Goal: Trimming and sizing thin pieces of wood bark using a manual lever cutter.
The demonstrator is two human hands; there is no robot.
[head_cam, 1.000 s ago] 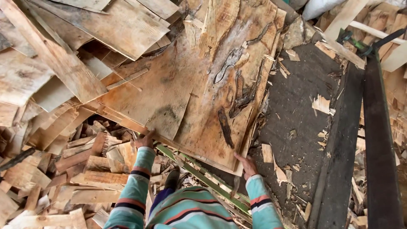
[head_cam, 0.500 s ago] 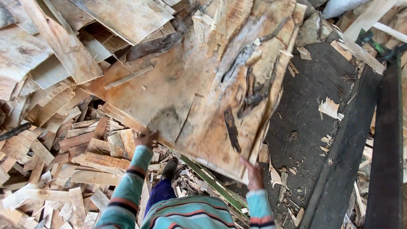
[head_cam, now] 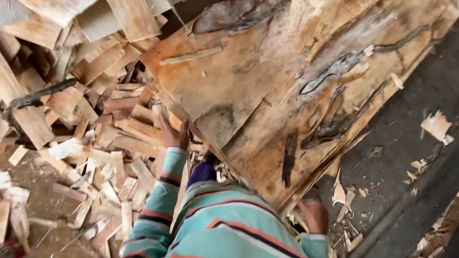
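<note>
A big thin sheet of wood veneer (head_cam: 287, 91), orange-brown with dark bark-like streaks, fills the upper middle and right of the head view. My left hand (head_cam: 173, 135) grips its near left edge from below. My right hand (head_cam: 313, 215) holds the near right corner, blurred by motion. The sheet lies tilted over a stack of similar sheets. My striped teal, red and dark sleeves and shirt (head_cam: 224, 224) fill the bottom centre.
A heap of broken veneer scraps (head_cam: 91, 143) covers the ground on the left. More loose sheets (head_cam: 119, 19) lie at the top left. Dark ground (head_cam: 411, 143) with small wood chips runs along the right, bordered by a dark beam (head_cam: 406, 215).
The camera has moved closer and lower over the sheet. Both hands stay on its near edge, and the sheet has tipped and shifted to the right.
</note>
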